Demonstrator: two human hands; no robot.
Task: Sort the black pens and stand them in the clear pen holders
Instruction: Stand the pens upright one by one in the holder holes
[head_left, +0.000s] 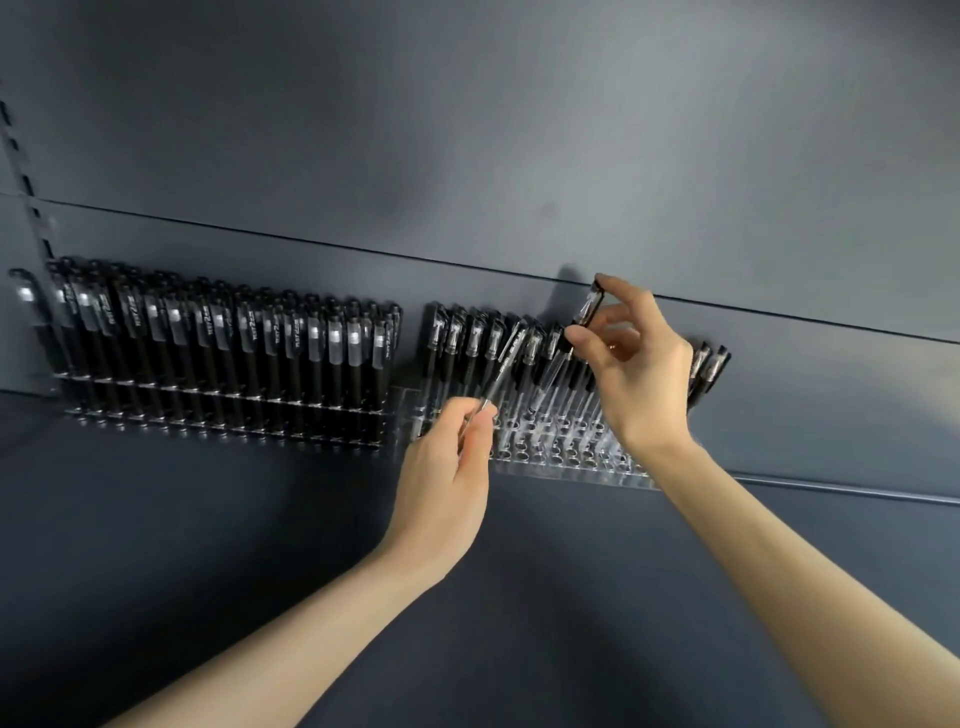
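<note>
Two clear pen holders stand on a dark shelf against the back panel. The left holder (228, 421) is packed with several black pens (208, 343). The right holder (566, 457) has pens along its back row (467, 338) and many empty holes in front. My right hand (634, 374) pinches a black pen (587, 312) by its capped top, its tip angled down over the right holder's holes. My left hand (447, 483) grips the lower end of a second black pen (501, 364), which leans up and to the right in front of the back row.
A slotted upright rail (21, 171) runs up the far left of the grey back panel (467, 156). The dark shelf surface (208, 545) spreads out in front of the holders. Two more pens (709, 369) stand at the right holder's far right end.
</note>
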